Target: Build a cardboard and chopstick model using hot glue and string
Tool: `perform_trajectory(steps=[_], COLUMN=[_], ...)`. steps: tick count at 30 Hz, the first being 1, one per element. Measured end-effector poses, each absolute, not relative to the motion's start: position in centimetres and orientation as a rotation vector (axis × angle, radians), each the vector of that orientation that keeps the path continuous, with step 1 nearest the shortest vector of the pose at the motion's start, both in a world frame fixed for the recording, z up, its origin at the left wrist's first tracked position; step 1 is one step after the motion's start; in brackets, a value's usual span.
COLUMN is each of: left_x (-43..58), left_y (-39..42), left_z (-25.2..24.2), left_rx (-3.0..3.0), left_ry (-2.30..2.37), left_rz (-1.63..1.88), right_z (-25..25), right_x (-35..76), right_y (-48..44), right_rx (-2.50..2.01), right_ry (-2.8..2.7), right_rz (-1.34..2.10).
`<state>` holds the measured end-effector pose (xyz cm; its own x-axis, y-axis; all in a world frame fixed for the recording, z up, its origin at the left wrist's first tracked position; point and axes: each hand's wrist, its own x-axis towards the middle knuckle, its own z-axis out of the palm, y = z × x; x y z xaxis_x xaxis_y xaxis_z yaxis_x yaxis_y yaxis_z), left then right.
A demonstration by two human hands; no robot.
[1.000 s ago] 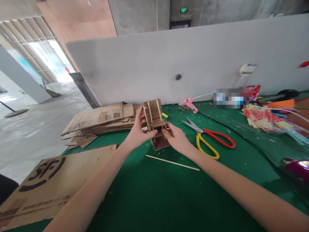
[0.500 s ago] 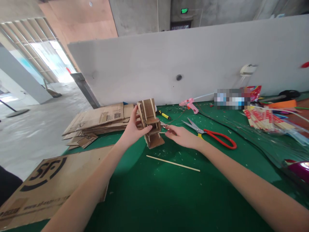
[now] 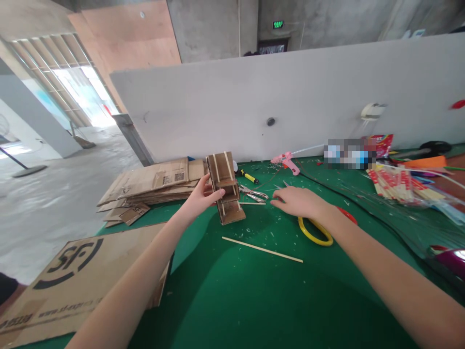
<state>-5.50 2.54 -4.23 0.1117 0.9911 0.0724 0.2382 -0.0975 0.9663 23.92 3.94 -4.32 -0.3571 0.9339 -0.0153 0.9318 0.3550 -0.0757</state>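
Note:
My left hand (image 3: 201, 198) grips a small cardboard structure (image 3: 227, 191) with open compartments and thin wooden strips, thumb on its front edge. The structure is tilted over the green table. To its right, my right hand (image 3: 300, 201) hovers palm down with fingers bent and slightly apart, and nothing shows in them. Beneath that hand and wrist are scissors with a yellow loop (image 3: 317, 235) and a red loop; the hand hides their middle. Metal pliers (image 3: 254, 195) lie between the structure and my right hand. In front is a thin wooden stick (image 3: 262, 249).
A pink glue gun (image 3: 288, 162) and a yellow-and-black cutter (image 3: 249, 176) lie towards the white partition (image 3: 218, 111). Stacked cardboard (image 3: 148, 182) and a printed cardboard sheet (image 3: 109, 261) are on the left. Bundled sticks (image 3: 390, 182) and plastic wrapping lie right, with a black cable.
My right hand has moved right, away from the cardboard structure, uncovering the pliers and now covering the scissors' middle. My left hand keeps its grip while the structure turns slightly.

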Motion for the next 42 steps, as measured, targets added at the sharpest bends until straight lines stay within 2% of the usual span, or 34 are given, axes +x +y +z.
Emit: perform_trajectory(steps=[10,14,18,22,27,34,42], left_x=[-6.5,-6.4,-5.6,-5.0,-5.2,-5.7,-5.9], left_y=[3.2,3.1,2.4,1.8,1.8,2.0,2.4], left_z=[-3.4,-3.2,-2.5,-1.9,-2.2,-2.7,-2.3], left_rx=[1.524,1.616,1.538,1.457,1.458,1.492,1.606], left_ry=[1.424,1.357,1.219,1.204,1.191,1.157,1.26], left_rz=[1.249,1.281,1.277,1.22,1.141,1.088,1.037], right_z=[-5.2,-4.3,-3.1,-3.1,-5.4,-8.3,-7.3], right_x=[22.7,23.7,26.0,27.8,28.5,29.2,29.3], right_y=[3.6,4.2,6.9,11.3,15.9,17.9,17.1], right_rx=[-1.557,-1.771,-2.119,-2.193,-2.277,-2.184,-1.899], right_ry=[-2.561,-2.512,-2.179,-2.043,-1.823,-1.617,-1.295], right_rz=[0.175,0.179,0.213,0.234,0.217,0.281,0.59])
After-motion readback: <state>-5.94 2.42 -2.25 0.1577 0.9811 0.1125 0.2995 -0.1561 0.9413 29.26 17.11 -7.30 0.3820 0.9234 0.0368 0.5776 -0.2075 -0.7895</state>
